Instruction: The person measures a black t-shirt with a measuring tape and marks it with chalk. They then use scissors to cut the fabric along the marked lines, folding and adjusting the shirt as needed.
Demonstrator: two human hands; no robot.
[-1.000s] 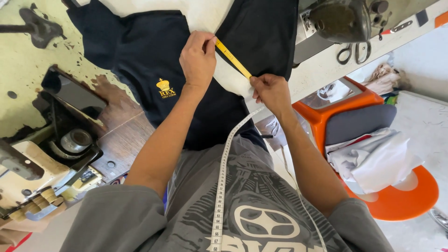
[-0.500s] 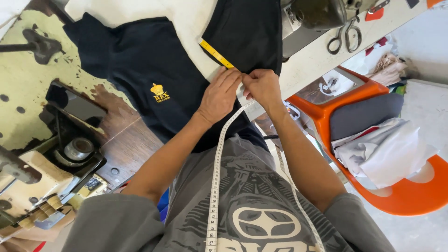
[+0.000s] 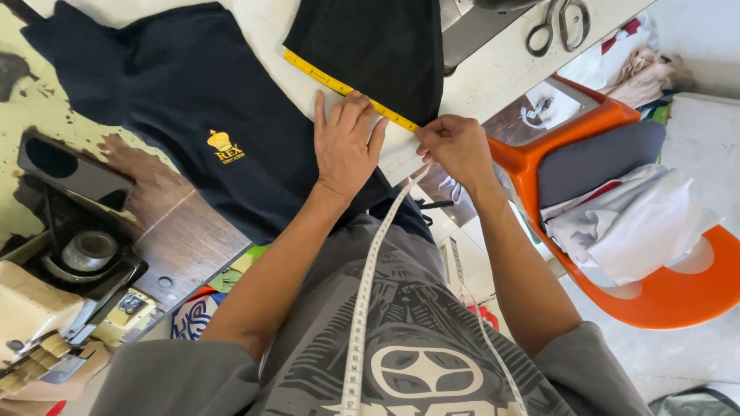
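Two hands work one tape: your left hand [image 3: 345, 142] lies flat, fingers spread, pressing the yellow tape [image 3: 348, 91] down onto the worktop [image 3: 493, 77], while your right hand [image 3: 456, 146] pinches the tape at the worktop's near edge, thumb and fingers closed on it. The tape runs taut along the lower edge of the black cloth [image 3: 370, 46], from that cloth's left corner to your right hand; its white length then drops over your grey shirt [image 3: 401, 339]. As a judgement, the measure along that edge looks laid and held, so the reading is what remains; no mark or cut shows on the cloth. The navy shirt [image 3: 177, 115] with a small gold crest lies just beside it to the left, partly under your left wrist. Scissors [image 3: 556, 25] rest well apart near the far edge, untouched. An orange chair [image 3: 655, 300] stacked with folded cloth stands to your right, and sewing machine parts [image 3: 77, 254] sit at left.
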